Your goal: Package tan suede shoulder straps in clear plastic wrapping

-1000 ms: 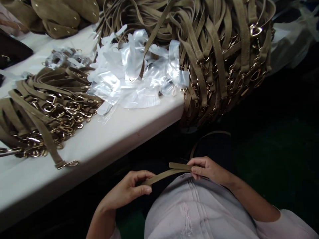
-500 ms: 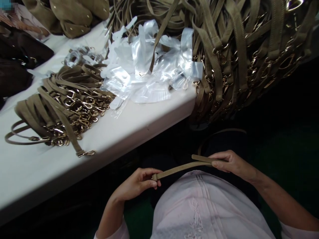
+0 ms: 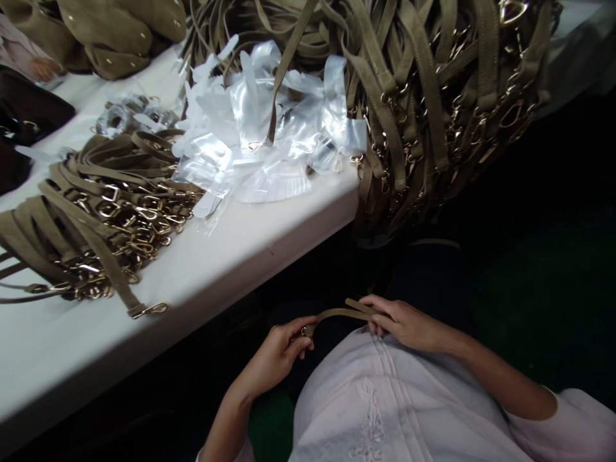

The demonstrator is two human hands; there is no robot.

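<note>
A narrow olive-brown strap spans the gap between my two hands, just above my lap. My left hand is closed on its end, where a small metal fitting shows at the fingers. Farther along, my right hand pinches the strap, and a free tip sticks out past those fingers toward the left. Between the hands the strap bows slightly upward. The lower part of the strap is hidden behind my right hand.
On the white table lie bundled straps with gold clasps and clear plastic wrappers. A large heap of straps hangs over the table's right end. Olive bags and a dark bag stand at the back left.
My right hand has moved left, closer to my left hand, and the strap between them now bows instead of running nearly straight. The view has shifted, so the table items sit farther left.
</note>
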